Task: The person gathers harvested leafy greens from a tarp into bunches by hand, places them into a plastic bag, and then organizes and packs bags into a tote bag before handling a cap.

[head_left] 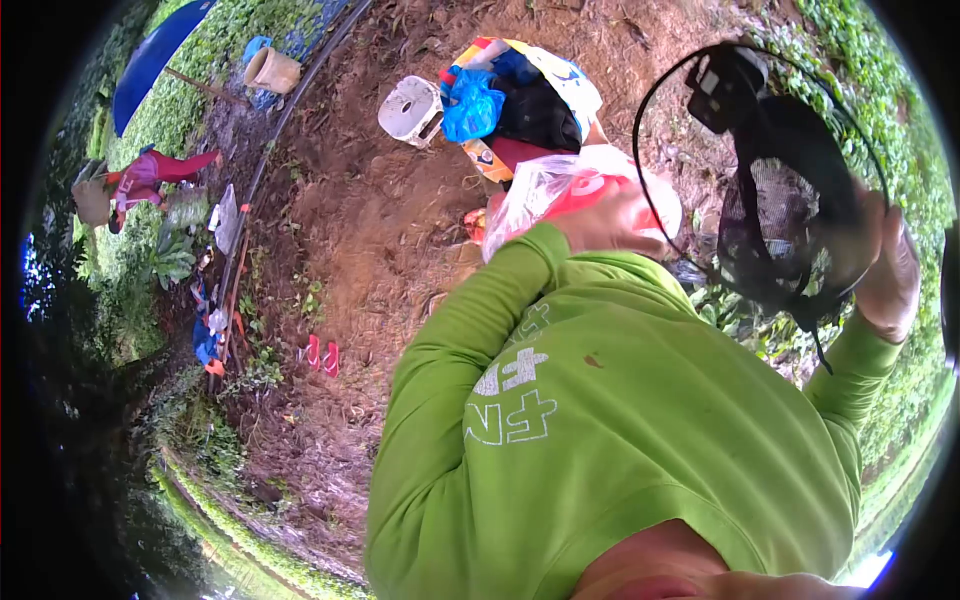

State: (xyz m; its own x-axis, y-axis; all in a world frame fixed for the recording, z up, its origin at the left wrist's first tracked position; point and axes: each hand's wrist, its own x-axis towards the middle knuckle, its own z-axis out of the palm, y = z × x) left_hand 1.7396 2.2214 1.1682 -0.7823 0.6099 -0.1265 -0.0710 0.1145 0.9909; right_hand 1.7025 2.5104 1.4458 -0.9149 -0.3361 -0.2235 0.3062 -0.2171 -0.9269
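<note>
My right hand [890, 270] grips the lower edge of a black mesh hat [800, 190] with a wide thin hoop around it. A small black box-like part sits at the hat's upper end, and a cord hangs below. In front of my chest, my left hand [620, 218] is smeared by motion, its fingers unclear. It lies over a clear and red plastic bag [540, 195]; whether it grips the bag I cannot tell. Just beyond stands a large colourful sack [565, 85], with a blue plastic bag [470, 105] and dark cloth in its mouth.
A white plastic stool [410, 110] stands on the brown soil beside the sack. Red slippers [323, 356] lie to the left. Past a dark pipe [262, 165] are a bucket [272, 72], a blue umbrella [150, 65] and a bending person [145, 185]. Green plants border the right.
</note>
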